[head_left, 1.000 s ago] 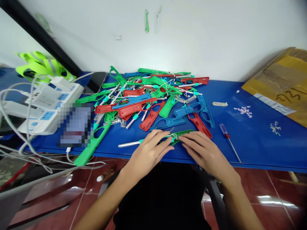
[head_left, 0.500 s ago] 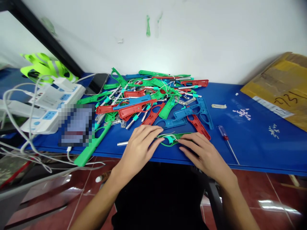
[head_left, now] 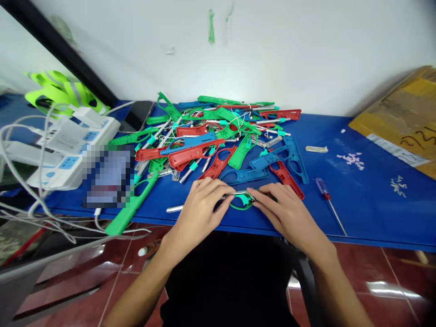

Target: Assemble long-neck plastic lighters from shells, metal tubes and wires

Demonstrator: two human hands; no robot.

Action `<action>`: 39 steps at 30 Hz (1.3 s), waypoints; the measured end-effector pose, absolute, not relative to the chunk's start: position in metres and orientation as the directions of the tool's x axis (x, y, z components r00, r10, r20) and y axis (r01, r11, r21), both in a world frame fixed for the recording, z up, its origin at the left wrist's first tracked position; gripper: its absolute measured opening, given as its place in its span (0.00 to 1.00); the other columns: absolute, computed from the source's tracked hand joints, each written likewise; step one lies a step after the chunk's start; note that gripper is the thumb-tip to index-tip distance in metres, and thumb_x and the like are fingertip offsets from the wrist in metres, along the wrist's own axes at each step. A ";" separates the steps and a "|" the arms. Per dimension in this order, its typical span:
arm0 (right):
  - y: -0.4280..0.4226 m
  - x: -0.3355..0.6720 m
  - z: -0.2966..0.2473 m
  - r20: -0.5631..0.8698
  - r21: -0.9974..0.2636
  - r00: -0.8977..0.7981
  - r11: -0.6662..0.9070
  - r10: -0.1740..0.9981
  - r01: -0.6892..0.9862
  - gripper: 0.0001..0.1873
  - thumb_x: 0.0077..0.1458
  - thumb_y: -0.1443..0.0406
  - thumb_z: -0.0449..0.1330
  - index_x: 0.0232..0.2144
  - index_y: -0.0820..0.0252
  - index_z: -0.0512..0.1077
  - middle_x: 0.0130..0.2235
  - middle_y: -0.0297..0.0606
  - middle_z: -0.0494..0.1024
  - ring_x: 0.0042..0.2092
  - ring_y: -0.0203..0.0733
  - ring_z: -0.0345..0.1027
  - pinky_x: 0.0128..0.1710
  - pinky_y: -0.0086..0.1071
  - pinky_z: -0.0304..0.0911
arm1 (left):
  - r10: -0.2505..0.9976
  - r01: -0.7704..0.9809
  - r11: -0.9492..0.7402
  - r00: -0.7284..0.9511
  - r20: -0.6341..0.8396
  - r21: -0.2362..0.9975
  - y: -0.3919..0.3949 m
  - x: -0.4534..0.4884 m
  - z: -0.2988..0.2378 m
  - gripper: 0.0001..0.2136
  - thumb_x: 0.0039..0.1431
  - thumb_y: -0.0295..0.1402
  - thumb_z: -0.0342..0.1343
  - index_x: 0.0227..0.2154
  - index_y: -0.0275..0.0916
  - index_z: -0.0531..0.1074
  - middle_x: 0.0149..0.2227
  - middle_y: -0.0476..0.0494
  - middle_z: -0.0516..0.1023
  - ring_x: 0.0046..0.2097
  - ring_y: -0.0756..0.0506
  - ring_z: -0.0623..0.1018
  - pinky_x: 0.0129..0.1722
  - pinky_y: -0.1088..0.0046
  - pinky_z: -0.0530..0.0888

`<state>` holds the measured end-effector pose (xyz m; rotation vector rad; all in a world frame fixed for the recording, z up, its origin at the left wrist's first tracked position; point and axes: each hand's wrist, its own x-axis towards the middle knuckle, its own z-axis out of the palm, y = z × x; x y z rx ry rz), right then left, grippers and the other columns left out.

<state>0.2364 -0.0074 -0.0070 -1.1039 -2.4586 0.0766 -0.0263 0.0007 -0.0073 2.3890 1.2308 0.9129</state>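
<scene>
Both hands have closed in on each other since the earlier frame, so that their fingertips now nearly meet. Left hand and right hand grasp the green plastic lighter shell, which lies flat on the blue bench at the middle of its near edge. The left hand pinches the shell's left end; the right hand covers its handle, fingertips at the teal trigger piece. A thin metal tube sticks out from under the left hand towards the left.

Just behind the hands, a heap of red, green and blue plastic lighter shells spreads to the far edge. A small screwdriver with a red and blue handle lies to the right of the right hand, apart from it. A brown cardboard box sits at the far right corner, and a white power strip with cables sits at the left end.
</scene>
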 end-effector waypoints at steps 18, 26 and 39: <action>-0.012 0.237 -0.008 0.338 -0.188 -0.612 0.688 0.715 0.701 0.20 0.76 0.70 0.55 0.64 0.52 0.73 0.52 0.44 0.82 0.49 0.48 0.75 0.50 0.44 0.70 | 0.729 0.592 -0.681 0.496 0.472 0.431 -0.002 -0.029 -0.010 0.08 0.76 0.25 0.56 0.49 0.41 0.80 0.46 0.42 0.83 0.47 0.43 0.79 0.50 0.60 0.74; -0.009 0.236 -0.008 0.312 -0.196 -0.617 0.685 0.722 0.702 0.19 0.76 0.69 0.57 0.64 0.52 0.74 0.53 0.44 0.81 0.50 0.48 0.74 0.51 0.44 0.69 | 0.758 0.590 -0.648 0.439 0.483 0.481 -0.003 -0.027 -0.012 0.07 0.75 0.24 0.58 0.48 0.41 0.79 0.42 0.45 0.83 0.44 0.44 0.80 0.49 0.61 0.73; -0.007 0.234 -0.010 0.327 -0.274 -0.566 0.649 0.757 0.710 0.18 0.77 0.62 0.57 0.64 0.49 0.76 0.49 0.43 0.79 0.49 0.48 0.72 0.50 0.44 0.68 | 0.708 0.670 -0.675 0.471 0.527 0.309 -0.009 -0.025 -0.010 0.04 0.75 0.28 0.59 0.47 0.39 0.79 0.45 0.43 0.86 0.47 0.41 0.81 0.51 0.57 0.74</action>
